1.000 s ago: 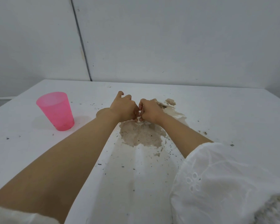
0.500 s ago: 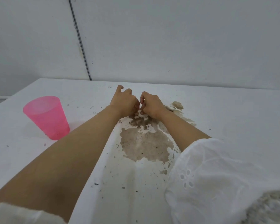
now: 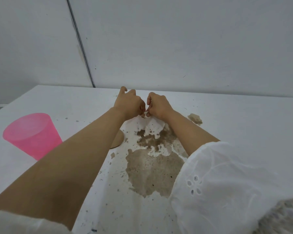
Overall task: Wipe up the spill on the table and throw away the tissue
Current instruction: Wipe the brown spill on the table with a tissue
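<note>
A thin white tissue (image 3: 139, 123) lies flat on the white table (image 3: 243, 119), soaked brown over a wide patch (image 3: 152, 169) in front of me. My left hand (image 3: 129, 103) and my right hand (image 3: 158, 104) sit side by side at its far edge. Each pinches that edge between thumb and fingers. Brown spill (image 3: 195, 118) shows uncovered to the right of my right wrist. Another rounded puddle (image 3: 118, 141) peeks out beside my left forearm. Dark specks dot the tissue and the table around it.
A pink plastic cup (image 3: 32, 134) stands upright at the left, close to my left forearm. A grey wall (image 3: 176, 48) rises right behind the table's far edge. My white sleeve (image 3: 227, 183) covers the near right part of the table.
Both hands have moved away from me toward the far edge, still pinching the tissue. More of the brown-soaked sheet now shows between my arms. The cup has not moved.
</note>
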